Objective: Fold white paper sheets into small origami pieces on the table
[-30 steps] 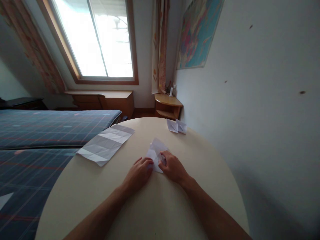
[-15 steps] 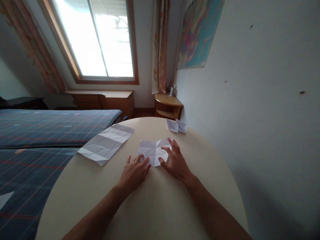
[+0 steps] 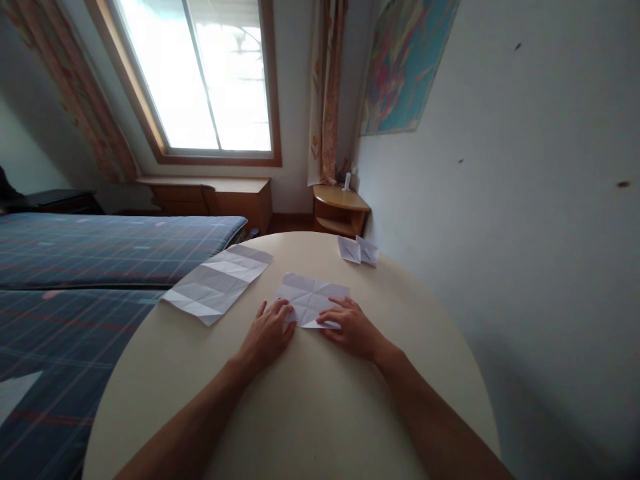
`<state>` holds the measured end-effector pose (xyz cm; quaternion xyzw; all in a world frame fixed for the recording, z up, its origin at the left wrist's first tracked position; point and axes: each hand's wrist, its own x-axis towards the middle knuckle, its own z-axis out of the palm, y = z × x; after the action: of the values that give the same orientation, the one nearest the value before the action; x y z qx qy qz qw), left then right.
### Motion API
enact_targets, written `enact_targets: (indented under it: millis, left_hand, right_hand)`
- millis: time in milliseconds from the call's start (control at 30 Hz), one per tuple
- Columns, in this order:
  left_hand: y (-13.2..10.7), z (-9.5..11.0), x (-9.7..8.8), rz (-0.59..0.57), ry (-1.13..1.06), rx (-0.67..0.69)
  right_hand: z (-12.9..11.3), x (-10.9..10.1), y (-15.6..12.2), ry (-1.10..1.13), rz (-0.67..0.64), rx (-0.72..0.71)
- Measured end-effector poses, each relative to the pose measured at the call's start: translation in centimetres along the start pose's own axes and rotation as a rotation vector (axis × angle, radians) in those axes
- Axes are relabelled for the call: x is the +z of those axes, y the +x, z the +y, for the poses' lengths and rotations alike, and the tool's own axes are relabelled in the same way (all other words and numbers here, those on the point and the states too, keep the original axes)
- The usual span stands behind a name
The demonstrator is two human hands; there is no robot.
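Note:
A creased white sheet of paper (image 3: 313, 293) lies nearly flat on the round table, its fold lines crossing near the middle. My left hand (image 3: 270, 330) rests on its near left corner, fingers apart, pressing down from above. On the right part of the sheet lies my right hand (image 3: 350, 327), fingers loosely spread and thumb by the near edge. Both hands touch the paper without visibly pinching it. The undersides of the fingertips are hidden.
Left on the cream table (image 3: 310, 400) lies a larger pleated sheet (image 3: 217, 283). Two small folded paper pieces (image 3: 358, 251) sit at the far right edge. A plaid mattress (image 3: 60, 333) with a white paper (image 3: 17, 393) adjoins the left; a wall (image 3: 525, 233) stands right.
My right hand has come down and nearer along the paper's right side, and the sheet's right part lies flatter. My left hand stays at the left corner.

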<state>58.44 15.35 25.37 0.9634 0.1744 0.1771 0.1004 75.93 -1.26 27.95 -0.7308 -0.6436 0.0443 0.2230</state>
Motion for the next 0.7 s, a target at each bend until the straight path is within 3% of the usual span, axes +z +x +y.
enact_targets:
  millis: [300,500,700]
  left_hand:
    - [0.0,1.0,-0.4,-0.035,-0.244,0.254]
    - [0.2,1.1,-0.3,-0.019,-0.285,0.175]
    - [0.1,0.8,0.4,-0.002,-0.248,0.135]
  right_hand:
    - [-0.9,-0.3,0.3,0.152,-0.003,0.073]
    - [0.0,0.4,0.4,0.257,0.101,0.207]
    - [1.0,1.7,0.7,0.259,0.155,0.2]
